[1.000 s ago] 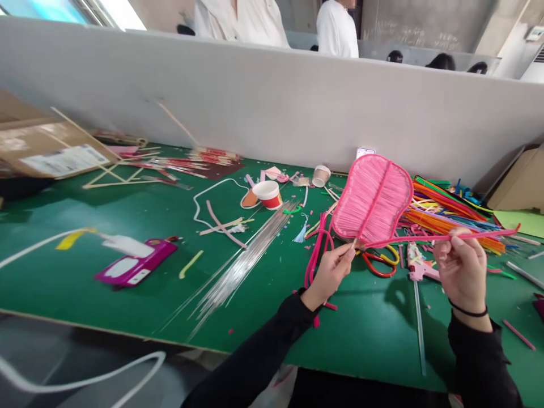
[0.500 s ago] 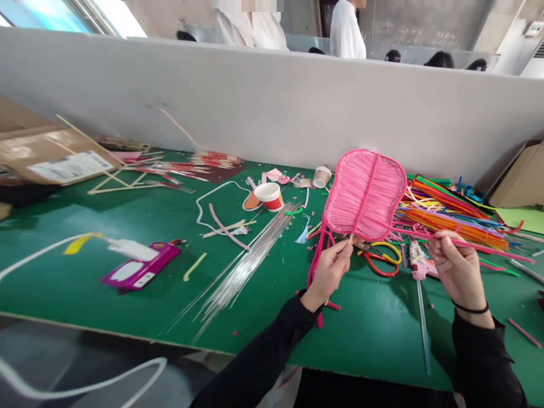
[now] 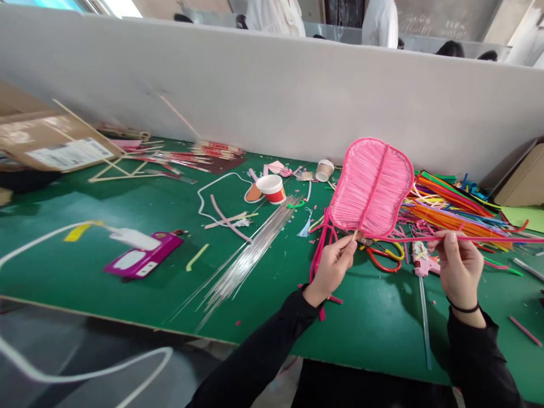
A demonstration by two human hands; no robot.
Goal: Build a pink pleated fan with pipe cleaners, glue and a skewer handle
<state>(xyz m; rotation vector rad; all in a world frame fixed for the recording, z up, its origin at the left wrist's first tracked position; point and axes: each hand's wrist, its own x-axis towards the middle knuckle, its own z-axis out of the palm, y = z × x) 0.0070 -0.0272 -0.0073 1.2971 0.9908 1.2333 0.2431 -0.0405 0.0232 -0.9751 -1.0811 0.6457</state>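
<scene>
A pink hand fan [image 3: 374, 190] with a strip down its middle stands tilted above the table. My left hand [image 3: 334, 265] pinches its thin wooden handle just under the fan's lower edge. My right hand [image 3: 460, 266] is closed on a long pink pipe cleaner [image 3: 501, 239], which runs from the fan's base out past the right side of the view. More pink strands [image 3: 318, 255] hang down behind my left hand. Below the fan lie scissors [image 3: 385, 258] with red and yellow handles. A pink glue gun [image 3: 423, 262] with a clear glue stick sits between my hands.
Colourful pipe cleaners [image 3: 463, 212] are heaped at the right. Thin metal-looking rods [image 3: 250, 258] lie mid-table near a red-and-white paper cup [image 3: 272, 188]. A purple device [image 3: 144, 255] with a white cable is at left, a cardboard box [image 3: 55, 139] behind it. A grey partition [image 3: 255, 96] bounds the back.
The pipe cleaner in my right hand now stretches more level and reaches farther right. The fan has tilted slightly clockwise. The whole view has shifted a little.
</scene>
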